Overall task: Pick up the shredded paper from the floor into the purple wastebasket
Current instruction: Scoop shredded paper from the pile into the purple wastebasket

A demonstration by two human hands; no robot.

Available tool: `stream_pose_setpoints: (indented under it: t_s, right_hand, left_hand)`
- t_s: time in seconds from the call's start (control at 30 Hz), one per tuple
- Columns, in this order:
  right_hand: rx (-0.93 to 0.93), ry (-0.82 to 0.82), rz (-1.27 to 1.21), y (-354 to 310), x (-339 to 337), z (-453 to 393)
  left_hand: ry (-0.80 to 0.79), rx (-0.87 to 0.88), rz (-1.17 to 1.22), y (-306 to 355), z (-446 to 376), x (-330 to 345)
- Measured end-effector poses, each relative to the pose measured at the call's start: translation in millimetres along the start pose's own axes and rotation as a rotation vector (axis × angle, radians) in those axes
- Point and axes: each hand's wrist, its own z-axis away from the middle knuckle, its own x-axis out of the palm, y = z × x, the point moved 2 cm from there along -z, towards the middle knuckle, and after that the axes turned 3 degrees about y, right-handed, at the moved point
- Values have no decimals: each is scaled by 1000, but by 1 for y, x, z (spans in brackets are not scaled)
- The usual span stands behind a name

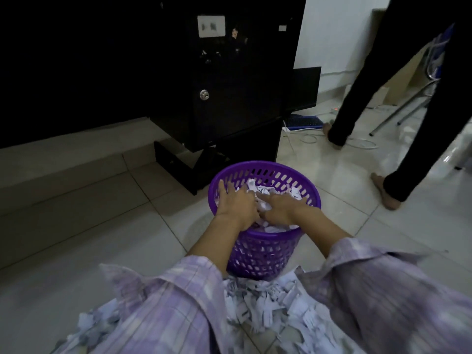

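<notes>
Wastebasket (263, 254): round purple plastic lattice.
Paper (265, 310): white shredded strips on glossy tile floor (332, 200).
Hands: left hand (236, 206) and right hand (279, 209), 2 flat, fingers spread, pressing binned shreds.

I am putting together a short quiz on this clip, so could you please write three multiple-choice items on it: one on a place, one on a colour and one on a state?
1. Where is the paper still to be picked up?
A. On the floor in front of the basket, between the sleeves
B. On the dark cabinet
C. Beside the keyboard

2. What colour is the basket?
A. Green
B. Purple
C. White

3. What are the hands doing?
A. Hanging idle
B. Lifting the basket
C. Pressing down on paper inside it

Key: 1 A, the paper pile lies below the basket. 2 B, its wall is purple. 3 C, left hand and right hand lie on the paper inside.
</notes>
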Motion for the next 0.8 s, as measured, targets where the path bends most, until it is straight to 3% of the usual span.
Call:
stream_pose_setpoints:
  t_s: [0.33, 0.47, 0.8]
  right_hand:
    - [-92, 368, -94, -12, -33, 52]
    - [-116, 388, -171, -18, -27, 75]
    - [-103, 238, -326, -39, 59, 157]
  left_hand:
    - [349, -16, 242, -8, 37, -38]
    - [323, -38, 289, -11, 68, -39]
    - [99, -125, 292, -26, 199, 18]
